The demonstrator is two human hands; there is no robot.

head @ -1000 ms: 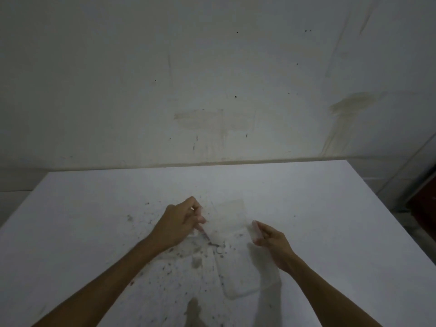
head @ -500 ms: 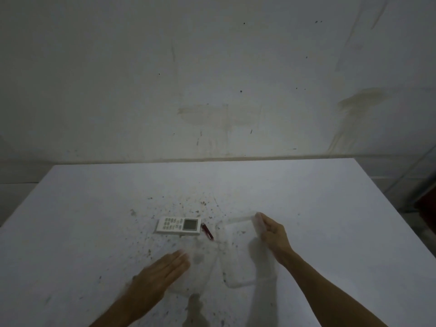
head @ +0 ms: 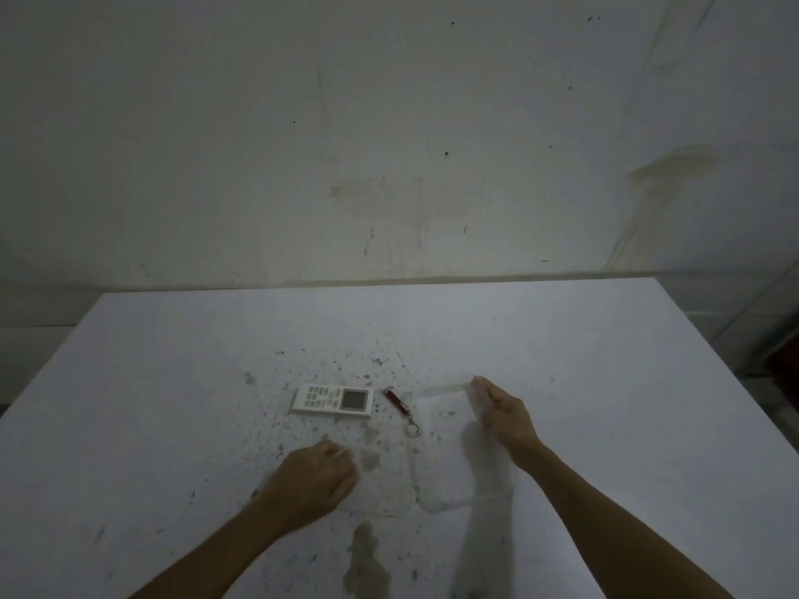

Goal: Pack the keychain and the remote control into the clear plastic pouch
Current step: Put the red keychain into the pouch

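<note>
— Where did the task's things lie when you looked through the head camera?

— The remote control (head: 333, 399) lay flat on the white counter (head: 605, 361), screen end toward the right, and the keychain (head: 401, 409) lay just beside that end, red body up and its ring nearer me. Neither was in the clear plastic pouch (head: 445, 460), which rested to the right of them, well within reach, apparently empty.

— And the hands?

— My right hand (head: 503, 415) pinched the pouch's far right corner between thumb and fingers, lifting that edge a little off the counter. My left hand (head: 315, 479) rested on the counter nearer me, below the remote, fingers curled loosely under and holding nothing that I could see. It touched neither the remote nor the keychain.

— Anything else around?

— Dark specks and stains on the counter, and a stained wall (head: 389, 144) behind it.
</note>
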